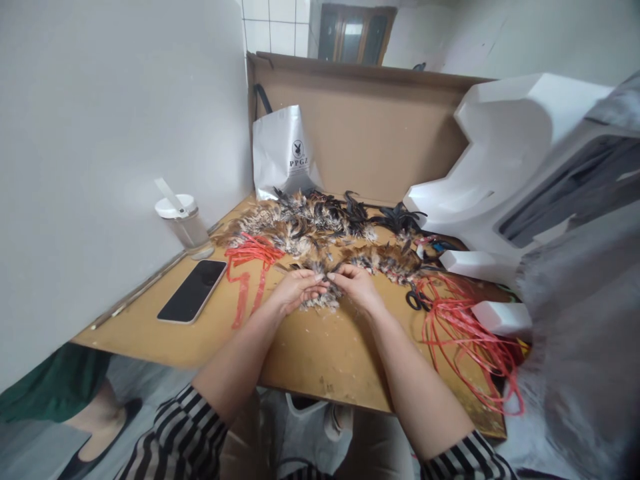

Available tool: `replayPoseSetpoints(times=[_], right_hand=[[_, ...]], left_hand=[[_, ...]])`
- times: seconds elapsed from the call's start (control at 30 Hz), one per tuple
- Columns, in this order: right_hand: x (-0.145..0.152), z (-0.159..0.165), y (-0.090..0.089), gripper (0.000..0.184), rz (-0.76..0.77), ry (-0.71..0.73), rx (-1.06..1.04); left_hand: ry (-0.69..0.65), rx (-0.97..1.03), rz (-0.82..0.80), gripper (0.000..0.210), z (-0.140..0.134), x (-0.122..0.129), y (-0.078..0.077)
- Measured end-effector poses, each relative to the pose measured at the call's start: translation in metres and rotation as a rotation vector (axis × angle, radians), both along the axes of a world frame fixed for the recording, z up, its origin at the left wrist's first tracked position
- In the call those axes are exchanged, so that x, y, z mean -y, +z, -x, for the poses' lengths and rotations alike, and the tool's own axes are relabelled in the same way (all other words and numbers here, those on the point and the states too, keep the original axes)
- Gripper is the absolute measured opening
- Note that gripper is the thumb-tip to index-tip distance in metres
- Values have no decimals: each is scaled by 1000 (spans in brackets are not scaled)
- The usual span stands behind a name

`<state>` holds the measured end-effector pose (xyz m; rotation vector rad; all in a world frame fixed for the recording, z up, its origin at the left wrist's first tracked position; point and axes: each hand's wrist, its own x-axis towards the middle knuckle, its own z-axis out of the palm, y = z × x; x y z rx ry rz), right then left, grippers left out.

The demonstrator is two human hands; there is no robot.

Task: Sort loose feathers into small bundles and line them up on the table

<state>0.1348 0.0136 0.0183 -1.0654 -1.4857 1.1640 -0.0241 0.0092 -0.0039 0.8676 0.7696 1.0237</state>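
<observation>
My left hand [303, 291] and my right hand [354, 287] meet at the middle of the table, thumbs and fingertips pinched close together. Between them are dark, thin feathers [324, 269]; their exact number is hidden by the fingers. Just under and behind the hands lies a small heap of grey and brown feathers [320, 301]. A wide pile of brown, black and whitish feathers [300, 220] spreads behind, and a row of brown feather bunches [385, 259] lies to the right. Red plastic ribbon strips [253, 251] rest left of my hands.
A phone [193, 291] and a lidded jar [183, 220] stand at the left. Black-handled scissors [416, 300] and tangled red ribbon [460, 317] lie right. A silver bag [285, 152] leans at the back; white foam pieces [505, 147] edge the right. Another person's leg [97, 413] shows lower left.
</observation>
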Motion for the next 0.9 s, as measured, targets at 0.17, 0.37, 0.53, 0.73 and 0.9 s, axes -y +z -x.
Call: replayPoseSetpoints(times=[0.17, 0.37, 0.53, 0.73, 0.9], right_hand=[[1, 1, 1, 25, -68, -13, 67], [1, 2, 1, 21, -96, -29, 115], [1, 3, -2, 23, -104, -42, 141], [0, 2, -3, 23, -42, -1, 53], [0, 2, 0, 24, 83, 11, -50]], left_hand=[[-33, -15, 2, 16, -1, 0, -1], [-55, -56, -2, 18, -1, 0, -2], [-53, -87, -34, 19, -2, 2, -1], [-48, -125, -96, 21, -2, 2, -2], [-19, -105, -76, 21, -2, 0, -3]])
